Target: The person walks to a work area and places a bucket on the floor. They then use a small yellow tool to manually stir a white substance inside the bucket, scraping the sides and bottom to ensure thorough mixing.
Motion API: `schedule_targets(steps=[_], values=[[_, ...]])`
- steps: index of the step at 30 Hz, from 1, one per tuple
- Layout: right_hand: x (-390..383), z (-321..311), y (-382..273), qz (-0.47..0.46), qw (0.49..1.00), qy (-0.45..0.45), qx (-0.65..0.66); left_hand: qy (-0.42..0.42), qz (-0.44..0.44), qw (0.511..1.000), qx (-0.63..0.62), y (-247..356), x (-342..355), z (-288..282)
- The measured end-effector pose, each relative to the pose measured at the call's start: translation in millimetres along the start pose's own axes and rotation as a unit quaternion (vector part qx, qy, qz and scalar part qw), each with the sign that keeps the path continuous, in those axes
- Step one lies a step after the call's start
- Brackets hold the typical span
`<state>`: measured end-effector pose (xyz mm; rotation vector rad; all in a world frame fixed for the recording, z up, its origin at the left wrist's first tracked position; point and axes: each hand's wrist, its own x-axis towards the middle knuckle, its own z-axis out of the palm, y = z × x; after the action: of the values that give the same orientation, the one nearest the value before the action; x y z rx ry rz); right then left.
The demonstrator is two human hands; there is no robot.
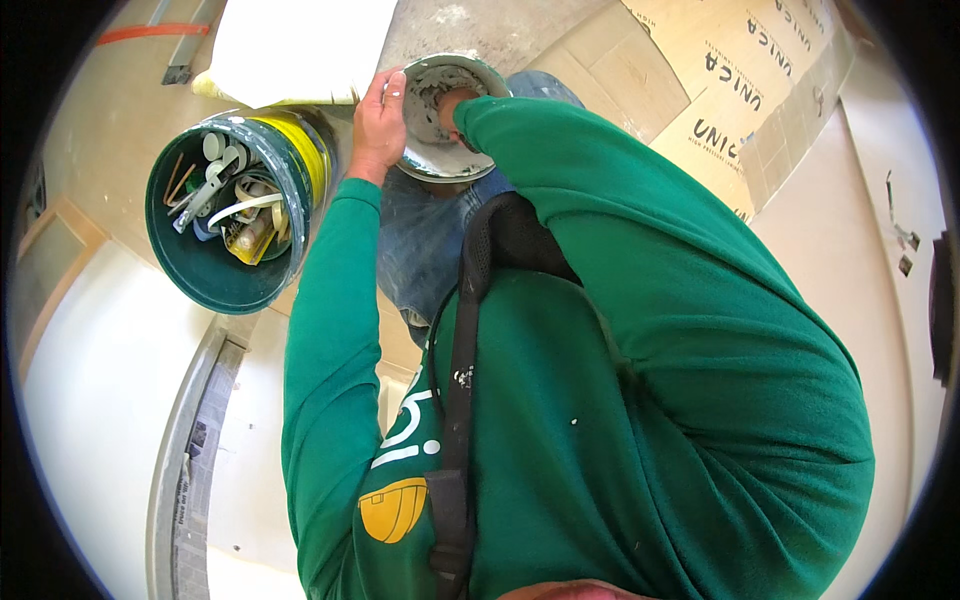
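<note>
A bucket (447,160) smeared inside with grey-white paste is tilted with its mouth toward me, between my legs. My left hand (380,125) grips its left rim, the thumb laid along the edge and the fingers around the outside wall. Deep in the bucket, my right hand (455,110) is curled close to the pasty inner wall. The green sleeve and the wrist hide most of its fingers, and whatever they hold does not show. Wet-looking paste (440,82) coats the bucket's bottom and upper side.
To my left stands a dark green bucket (215,285) full of tools, rolls and cables. Beyond it lies a large white board or sack (300,50). Printed tan sheets (710,100) cover the floor at the far right. A grey metal-like track (185,420) runs along the lower left.
</note>
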<state>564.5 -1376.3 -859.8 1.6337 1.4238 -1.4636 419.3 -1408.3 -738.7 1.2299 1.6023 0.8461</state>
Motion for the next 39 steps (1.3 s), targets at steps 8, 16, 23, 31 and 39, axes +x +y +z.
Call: schedule_targets(steps=[8,16,23,31,39], values=[[28,21,7,-0.102,0.964,0.151,-0.195,0.002,-0.001,1.000,-0.006,0,-2,1],[74,36,14,-0.224,0.972,-0.068,0.022,0.000,0.002,1.000,-0.004,1,2,6],[-34,-9,12,-0.316,0.945,0.065,-0.050,0.004,-0.005,1.000,0.012,-12,-1,-6],[-45,-28,-22,-0.110,0.958,0.093,-0.247,-0.010,0.002,1.000,0.003,-5,6,-4],[-11,-24,-6,-0.144,0.945,0.051,-0.288,-0.011,-0.002,1.000,-0.003,-4,2,0]])
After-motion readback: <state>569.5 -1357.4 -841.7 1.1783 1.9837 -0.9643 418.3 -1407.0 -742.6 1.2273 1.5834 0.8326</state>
